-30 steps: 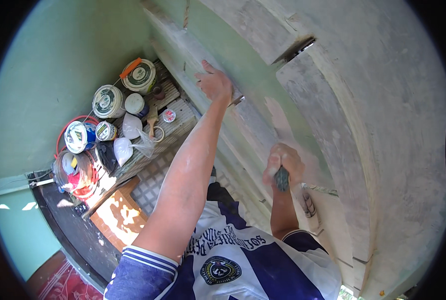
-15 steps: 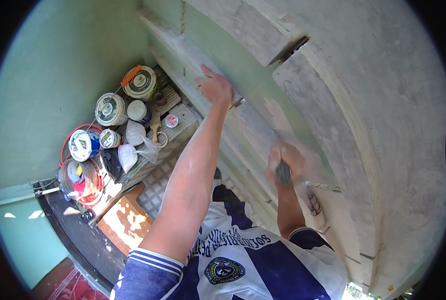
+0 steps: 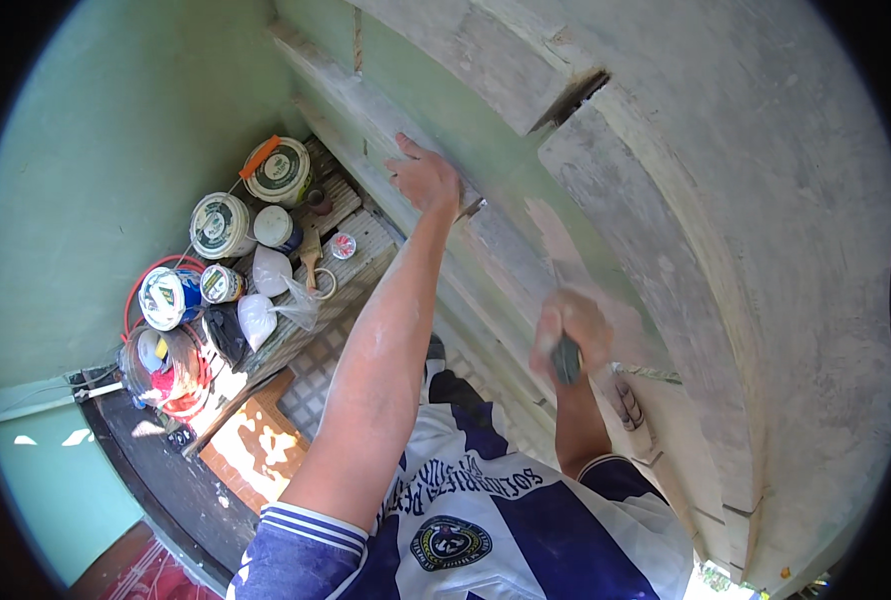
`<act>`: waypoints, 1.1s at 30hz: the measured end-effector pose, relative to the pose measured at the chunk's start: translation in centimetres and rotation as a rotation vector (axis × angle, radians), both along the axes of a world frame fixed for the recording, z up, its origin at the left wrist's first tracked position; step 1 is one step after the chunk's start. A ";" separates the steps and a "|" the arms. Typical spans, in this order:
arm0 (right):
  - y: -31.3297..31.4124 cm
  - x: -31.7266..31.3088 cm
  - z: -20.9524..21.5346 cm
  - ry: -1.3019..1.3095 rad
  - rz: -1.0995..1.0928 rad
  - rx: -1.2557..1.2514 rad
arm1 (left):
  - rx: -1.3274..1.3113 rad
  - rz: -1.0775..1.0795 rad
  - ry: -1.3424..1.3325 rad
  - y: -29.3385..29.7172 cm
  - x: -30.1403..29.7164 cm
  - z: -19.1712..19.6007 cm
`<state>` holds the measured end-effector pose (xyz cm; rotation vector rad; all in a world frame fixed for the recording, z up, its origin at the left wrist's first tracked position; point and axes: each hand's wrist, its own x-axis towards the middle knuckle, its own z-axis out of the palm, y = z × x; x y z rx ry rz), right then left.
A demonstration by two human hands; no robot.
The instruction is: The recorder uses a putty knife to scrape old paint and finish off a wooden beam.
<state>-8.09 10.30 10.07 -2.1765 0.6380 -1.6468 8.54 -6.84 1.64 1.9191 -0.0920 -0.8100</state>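
My left hand (image 3: pixel 428 180) rests on the narrow whitish ledge (image 3: pixel 511 243) of the wall, with its thumb apart from the fingers and nothing seen in it. A dark slot in the ledge lies close by its wrist. Lower on the right, my right hand (image 3: pixel 584 325) is wrapped around a hand tool with a dark grey-green handle (image 3: pixel 566 360). The handle's end points back at me. Motion blurs this hand, and the tool's working end cannot be made out. Beside it the green wall (image 3: pixel 606 270) carries a pale, smeared patch.
A slatted bench (image 3: pixel 351 245) at the left holds lidded buckets (image 3: pixel 278 172), a paintbrush (image 3: pixel 311 257), a tape roll (image 3: pixel 325 284) and bags of white material (image 3: pixel 258 320). Broad grey panels (image 3: pixel 656 210) rise on the right. An orange-brown board (image 3: pixel 256 440) lies below the bench.
My right hand and the tool have shifted very slightly and stay blurred. My left hand keeps its place on the ledge. The view has tilted a little.
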 end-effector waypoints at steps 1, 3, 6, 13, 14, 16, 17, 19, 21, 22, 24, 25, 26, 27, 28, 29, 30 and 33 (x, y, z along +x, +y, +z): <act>-0.4 0.3 -0.5 0.043 -0.081 -0.008 | 0.004 -0.003 0.003 0.3 -0.1 0.0; -0.7 0.4 -0.4 0.082 -0.146 -0.022 | 0.024 -0.014 0.011 0.4 0.4 0.5; -0.1 0.4 -0.2 0.009 -0.016 0.018 | 0.007 0.002 -0.012 0.3 0.1 0.1; -1.3 0.4 -0.3 0.120 -0.048 0.018 | -0.013 -0.030 0.000 0.0 -0.3 0.2; -1.7 0.9 -0.3 0.091 -0.048 -0.024 | -0.015 -0.014 0.002 0.0 0.0 0.0; -0.9 0.4 0.3 0.115 -0.010 -0.019 | -0.020 -0.002 0.003 -0.1 0.0 -0.3; -0.5 0.2 0.6 0.144 0.027 -0.013 | -0.022 -0.021 0.002 0.0 -0.1 -0.3; -0.9 0.2 0.0 0.164 -0.014 -0.046 | -0.026 -0.047 0.002 -0.1 -0.2 -0.2; -1.0 0.0 -0.3 0.183 -0.045 -0.077 | 0.007 -0.021 0.008 0.0 0.0 -0.1; -0.5 -0.3 -0.2 0.167 -0.031 -0.040 | 0.006 -0.023 0.009 0.1 0.1 -0.2; -0.3 -0.3 0.1 0.157 -0.031 -0.007 | -0.001 -0.051 0.008 0.2 0.0 -0.1; -0.7 0.0 0.1 0.173 -0.030 0.022 | -0.003 -0.059 0.011 0.1 0.0 0.0; -1.1 0.3 -0.1 0.184 -0.019 0.050 | -0.005 -0.034 0.012 0.0 0.4 -0.1; -0.7 0.4 0.0 0.182 -0.017 0.047 | -0.007 -0.009 0.012 -0.1 0.6 0.0; 0.0 0.3 0.3 0.144 0.047 0.034 | -0.009 -0.009 0.008 0.0 0.8 -0.1; 0.5 0.1 0.6 0.109 0.107 0.020 | 0.001 -0.023 0.001 0.0 0.6 -0.3; 0.1 0.0 0.6 0.206 -0.051 -0.031 | 0.010 -0.039 -0.008 0.1 0.5 -0.4; -0.1 0.0 1.1 0.294 0.010 -0.007 | -0.009 -0.021 -0.049 -0.2 0.6 -0.5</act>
